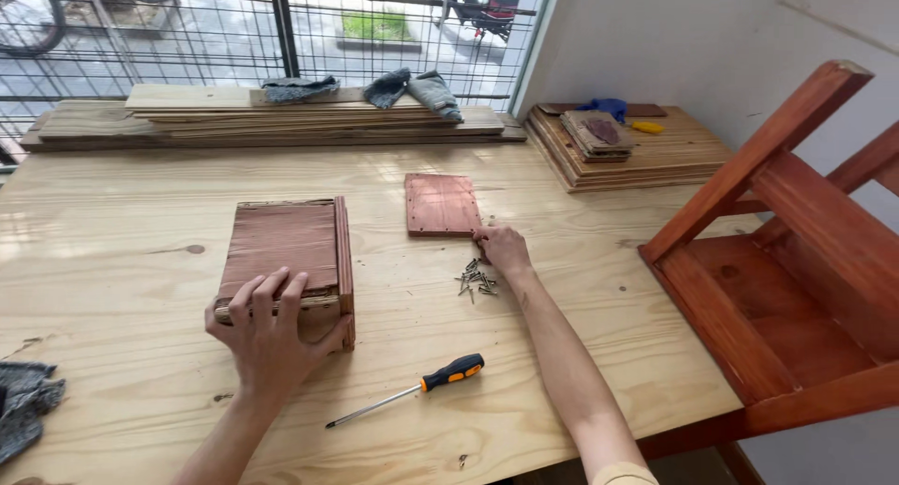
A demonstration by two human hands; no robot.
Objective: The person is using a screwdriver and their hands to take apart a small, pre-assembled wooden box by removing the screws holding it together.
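Note:
My left hand (pixel 270 330) grips the near end of a reddish-brown wooden box (pixel 286 251) lying on the plywood table (pixel 112 260), fingers over its top edge. My right hand (pixel 503 248) reaches forward and touches the near right corner of a small flat reddish wooden panel (pixel 440 204). A small pile of screws (pixel 475 279) lies just below that hand. A screwdriver (pixel 412 389) with a black and orange handle lies on the table between my arms.
Stacked planks (pixel 281 120) with grey gloves on them line the far edge by a wire-mesh window. A second pile of boards (pixel 637 148) sits far right. A red-brown upturned wooden stool (pixel 796 260) stands at right. A grey cloth (pixel 23 405) lies near left.

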